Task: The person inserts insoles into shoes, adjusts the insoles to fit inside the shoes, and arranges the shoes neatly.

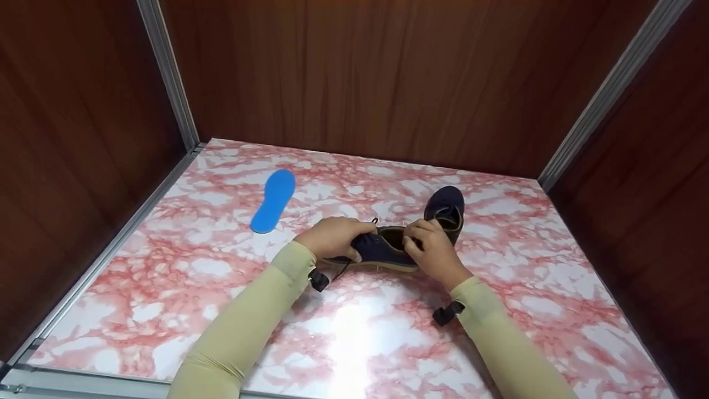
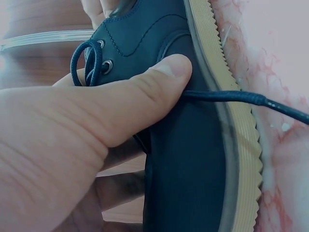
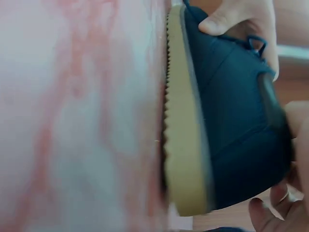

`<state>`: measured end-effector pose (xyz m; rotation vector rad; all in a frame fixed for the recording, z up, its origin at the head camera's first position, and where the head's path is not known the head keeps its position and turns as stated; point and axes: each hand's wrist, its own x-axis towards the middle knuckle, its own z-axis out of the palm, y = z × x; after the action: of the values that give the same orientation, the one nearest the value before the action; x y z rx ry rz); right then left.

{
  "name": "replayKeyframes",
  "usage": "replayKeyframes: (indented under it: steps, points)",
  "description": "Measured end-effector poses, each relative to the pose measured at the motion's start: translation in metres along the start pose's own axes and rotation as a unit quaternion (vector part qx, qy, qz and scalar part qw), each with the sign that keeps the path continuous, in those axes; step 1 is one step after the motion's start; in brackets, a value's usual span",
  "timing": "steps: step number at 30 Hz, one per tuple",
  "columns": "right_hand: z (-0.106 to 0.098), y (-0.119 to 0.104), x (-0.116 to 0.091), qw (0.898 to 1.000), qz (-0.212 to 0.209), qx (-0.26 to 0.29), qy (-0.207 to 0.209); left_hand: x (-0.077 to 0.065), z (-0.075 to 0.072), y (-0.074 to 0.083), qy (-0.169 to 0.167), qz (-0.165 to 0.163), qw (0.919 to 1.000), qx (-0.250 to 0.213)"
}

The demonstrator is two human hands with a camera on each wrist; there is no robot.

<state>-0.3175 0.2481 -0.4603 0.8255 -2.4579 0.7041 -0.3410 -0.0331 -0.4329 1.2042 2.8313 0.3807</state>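
Note:
A dark navy lace-up shoe (image 1: 382,252) with a tan ridged sole lies sole-down on the table, toe to the left. My left hand (image 1: 335,238) grips its front part, with the thumb (image 2: 161,79) pressed on the side over a loose dark lace (image 2: 227,96). At the heel end, my right hand (image 1: 435,249) has its fingers curled over the collar by the foot opening. In the right wrist view that hand shows only partly, beside the heel (image 3: 251,179). What lies inside the shoe is hidden.
A matching dark shoe (image 1: 445,198) stands just behind my right hand, toe pointing away. Farther left lies a flat blue insole (image 1: 274,199). Brown wood-grain walls (image 1: 376,83) with metal edging enclose the red-and-white marbled table (image 1: 210,266) at the back and both sides.

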Motion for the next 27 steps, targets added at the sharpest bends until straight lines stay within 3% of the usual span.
replayKeyframes:
  steps: [4, 8, 12, 16, 20, 27]
  points:
    - [0.001, 0.008, -0.009, 0.998, 0.033, 0.055, 0.011, 0.001, 0.002, 0.001, -0.006, 0.000, 1.0000, -0.007]
    - [0.000, 0.014, -0.010, 0.998, 0.005, 0.068, 0.016, 0.002, 0.002, 0.000, 0.000, 0.000, 1.0000, -0.006]
    - [0.001, 0.017, -0.009, 0.997, -0.050, 0.058, 0.019, 0.002, 0.002, -0.001, 0.000, 0.001, 1.0000, -0.004]
    - [0.002, 0.018, -0.008, 0.996, -0.079, 0.038, 0.016, 0.001, 0.000, -0.001, -0.002, 0.000, 0.9999, -0.011]
    - [-0.001, 0.016, -0.008, 0.996, -0.085, 0.021, 0.003, 0.001, -0.001, -0.001, -0.001, -0.003, 0.9998, -0.018]
    - [-0.007, 0.012, -0.010, 0.998, -0.059, 0.011, -0.034, 0.000, 0.000, -0.001, -0.005, -0.001, 0.9999, -0.014]
